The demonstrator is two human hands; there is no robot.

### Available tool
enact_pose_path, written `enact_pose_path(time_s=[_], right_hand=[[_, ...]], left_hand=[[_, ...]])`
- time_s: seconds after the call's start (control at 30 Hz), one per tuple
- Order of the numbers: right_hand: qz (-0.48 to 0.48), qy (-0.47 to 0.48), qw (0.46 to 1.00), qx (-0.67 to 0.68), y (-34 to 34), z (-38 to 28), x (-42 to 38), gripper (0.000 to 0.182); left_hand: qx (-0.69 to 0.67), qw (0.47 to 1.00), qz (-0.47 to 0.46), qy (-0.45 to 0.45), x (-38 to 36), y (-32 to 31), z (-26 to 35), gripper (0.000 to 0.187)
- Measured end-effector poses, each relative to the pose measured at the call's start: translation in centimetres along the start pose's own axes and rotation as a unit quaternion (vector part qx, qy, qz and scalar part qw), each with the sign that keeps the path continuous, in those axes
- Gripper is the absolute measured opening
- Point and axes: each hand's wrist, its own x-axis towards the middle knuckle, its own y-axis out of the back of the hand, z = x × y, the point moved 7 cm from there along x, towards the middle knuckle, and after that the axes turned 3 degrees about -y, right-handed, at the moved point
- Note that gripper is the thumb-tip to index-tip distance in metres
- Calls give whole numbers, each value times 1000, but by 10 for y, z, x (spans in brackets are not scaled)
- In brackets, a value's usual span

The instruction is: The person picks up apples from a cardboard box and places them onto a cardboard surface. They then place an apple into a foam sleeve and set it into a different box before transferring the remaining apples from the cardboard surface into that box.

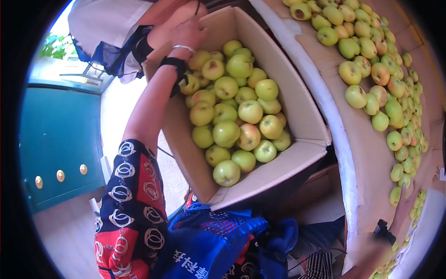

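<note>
While open-topped, cardboard box [297,100] of apples [226,133], left hand [188,35] at far rim [223,14].

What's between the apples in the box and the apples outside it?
In the head view: the box's wall, a dark gap, a white edge, then bare cardboard.

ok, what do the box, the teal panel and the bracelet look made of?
Box: most likely cardboard, matte; plain brown walls, creased at the corner.
Teal panel: perhaps painted metal, given its smooth, even colour; painted wood is possible.
Bracelet: probably metal, polished, from its bright silvery shine.
</note>
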Motion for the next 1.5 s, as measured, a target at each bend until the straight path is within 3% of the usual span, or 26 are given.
enact_pose_path(time_s=[0.03, 0.1, 0.13, 0.17, 0.2, 0.23, 0.3, 0.37, 0.43, 0.57, 0.63, 0.73, 0.77, 0.83, 0.9, 0.93, 1.0, 1.1, 1.17, 1.2, 1.23, 1.3, 1.37, 1.4, 1.47, 1.5], right_hand=[[-12, -8, 997, 78, 6, -64, -7, 50], [-126, 51, 974, 183, -2, -182, -27, 46], [-182, 129, 948, 228, -7, -244, -42, 45], [-220, 212, 934, 186, -8, -309, -62, 46], [-299, 254, 896, 206, -15, -364, -82, 47], [-321, 360, 855, 188, -26, -407, -98, 50], [-331, 466, 809, 137, -63, -462, -121, 52], [-324, 495, 795, 135, -117, -495, -128, 55], [-329, 509, 795, -29, -160, -514, -130, 61], [-363, 471, 793, -133, -211, -518, -139, 64], [-331, 465, 792, -217, -219, -514, -140, 63], [-299, 471, 815, -156, -214, -506, -142, 61], [-272, 468, 828, -149, -218, -502, -142, 62], [-270, 435, 817, -264, -213, -503, -146, 68], [-322, 372, 831, -259, -219, -507, -142, 71], [-332, 354, 833, -266, -227, -508, -140, 72], [-294, 361, 838, -283, -233, -510, -140, 70], [-330, 375, 837, -224, -212, -507, -130, 70], [-323, 406, 850, -91, -174, -510, -127, 69], [-200, 452, 868, 48, -152, -501, -123, 57], [-268, 443, 843, 144, -97, -493, -114, 57], [-259, 421, 836, 239, -35, -466, -97, 59], [-244, 315, 868, 297, 7, -408, -78, 63], [-192, 312, 895, 255, 13, -371, -67, 63], [-116, 146, 965, 186, 27, -282, -59, 63], [-32, 101, 990, 94, 25, -236, -60, 63]], left_hand=[[3, 1000, -4, -4, 0, -1, 0, 43], [-16, 1000, -3, -2, -2, 1, 0, 41], [-28, 1000, -6, -7, -2, 2, 1, 40], [-39, 999, -1, -4, 0, 4, 1, 40], [-43, 999, -16, -3, -1, 2, 0, 40], [-46, 998, -34, -3, -2, -1, -1, 40], [-57, 998, -19, -8, -2, -2, -1, 40], [-58, 998, -8, -10, -3, -1, -3, 41], [-57, 998, -12, 10, -1, -2, -4, 41], [-77, 997, 3, 25, 3, -8, -12, 41], [-41, 999, -19, 7, 6, -15, -5, 34], [-126, 990, -17, -61, 9, -28, -11, 22], [-154, 983, 23, -96, 8, -32, -12, 22], [-135, 988, 18, -69, 10, -39, -19, 26], [-73, 994, -16, -74, 19, -63, -31, 43], [-33, 996, -56, -58, 19, -62, -29, 46], [-38, 996, -42, -71, 16, -58, -27, 45], [-78, 992, 18, -98, 17, -59, -29, 46], [-65, 994, 9, -92, 20, -61, -32, 46], [-68, 993, 11, -96, 20, -61, -31, 46], [-67, 993, 17, -95, 18, -59, -29, 47], [-63, 994, 32, -89, 20, -58, -37, 47], [-15, 997, 21, -77, 23, -71, -41, 47], [-17, 997, 22, -78, 20, -62, -33, 47], [-42, 996, 13, -79, 10, -40, -23, 44], [-37, 996, 16, -79, 12, -39, -25, 44]])
